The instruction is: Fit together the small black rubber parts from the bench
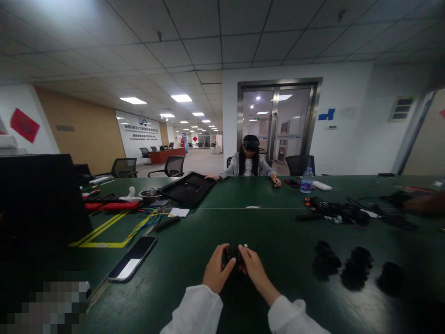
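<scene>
Low over the green table, a small black object (232,253) sits between my two hands; its exact kind is hidden by the fingers. My left hand (216,269) is closed round its left side, thumb in front. From the other side, my right hand (256,270) grips the same object with its thumb and fingers. A tiny pale piece (245,245) shows just beyond the right fingertips; I cannot tell whether it is held. To the right of my hands stand several dark, rounded black parts (357,266), blurred in shadow.
A phone (132,259) lies left of my hands, near yellow tape (104,244), coloured wires (146,220) and a black tray (189,189). Across the table sits a person (251,160). A water bottle (306,180) and tangled black cables (347,211) are at the right.
</scene>
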